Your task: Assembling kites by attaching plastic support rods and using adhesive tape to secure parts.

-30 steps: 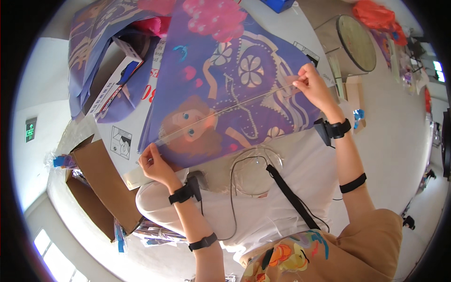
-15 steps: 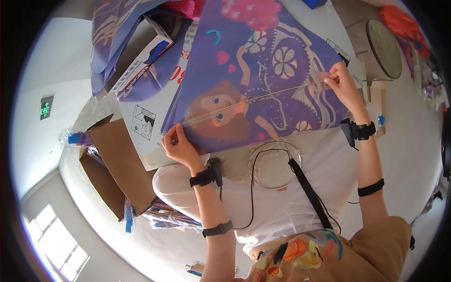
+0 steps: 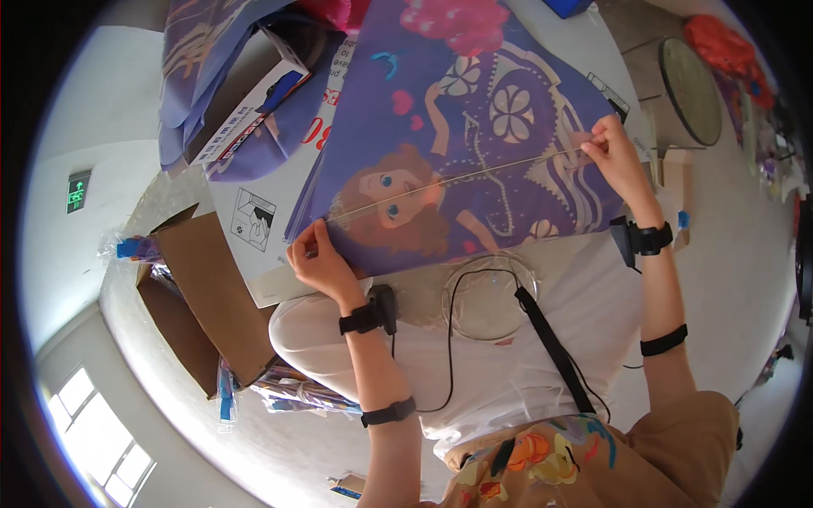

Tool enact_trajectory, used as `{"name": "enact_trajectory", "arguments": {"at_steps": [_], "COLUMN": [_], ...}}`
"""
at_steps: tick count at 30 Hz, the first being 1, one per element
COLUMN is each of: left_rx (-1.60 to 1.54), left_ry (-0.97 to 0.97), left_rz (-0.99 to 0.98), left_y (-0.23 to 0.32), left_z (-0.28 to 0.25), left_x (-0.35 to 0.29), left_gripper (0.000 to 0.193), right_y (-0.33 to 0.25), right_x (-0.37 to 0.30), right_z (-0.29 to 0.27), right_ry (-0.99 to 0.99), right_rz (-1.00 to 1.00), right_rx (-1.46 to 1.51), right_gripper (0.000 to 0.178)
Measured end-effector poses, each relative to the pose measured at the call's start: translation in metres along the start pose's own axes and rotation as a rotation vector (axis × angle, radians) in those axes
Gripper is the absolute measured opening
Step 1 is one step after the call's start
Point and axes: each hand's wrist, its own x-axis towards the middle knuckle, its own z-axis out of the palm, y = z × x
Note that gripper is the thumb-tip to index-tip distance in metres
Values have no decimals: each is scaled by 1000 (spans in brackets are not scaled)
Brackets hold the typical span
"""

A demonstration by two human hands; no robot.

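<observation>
A purple printed sheet point(image 3: 364, 127) with a cartoon figure in a gown lies spread in front of me, its lower edge by my lap. Across it runs a thin, pale, straight strip point(image 3: 457, 179), held taut between my two hands; I cannot tell if it is a rod or the edge of clear film. My left hand point(image 3: 320, 264) pinches the strip's left end at the sheet's left side. On the right, my right hand point(image 3: 611, 157) pinches the other end between thumb and fingertips. Other purple layers show under the sheet's left edge.
A white printed board point(image 3: 246, 262) lies beneath the sheet. An open white box point(image 3: 254, 114) stands among folded purple material at the far left. Beside my left knee is an open brown carton point(image 3: 212, 296). A clear coil point(image 3: 491, 326) rests on my lap; a round-topped stool point(image 3: 690, 91) stands far right.
My view has shifted slightly. Both hands keep the pale strip stretched across the sheet, with hardly any movement.
</observation>
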Motion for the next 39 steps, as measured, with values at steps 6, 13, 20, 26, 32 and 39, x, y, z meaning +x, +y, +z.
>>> {"name": "enact_trajectory", "arguments": {"at_steps": [6,13,20,26,32,39], "left_rx": [18,32,0,-14,-9,13], "left_ry": [3,-16,21,12,34,57], "left_rz": [21,-5,36,36,42,14], "left_y": [1,-5,-3,-1,1,7], "left_z": [2,1,3,4,1,0], "left_x": [0,2,-1,-1,0,-4], "left_gripper": [15,16,13,13,13,11], "right_y": [-6,-17,-14,3,-43,-197], "right_x": [-4,-7,-8,-6,-15,-51], "right_z": [7,14,11,8,17,139], "right_ry": [70,144,194,214,439,-146], "right_rz": [24,48,97,162,-10,97], "right_rx": [-53,-90,-142,-51,153,1292], "right_gripper": [30,28,31,29,19,32]}}
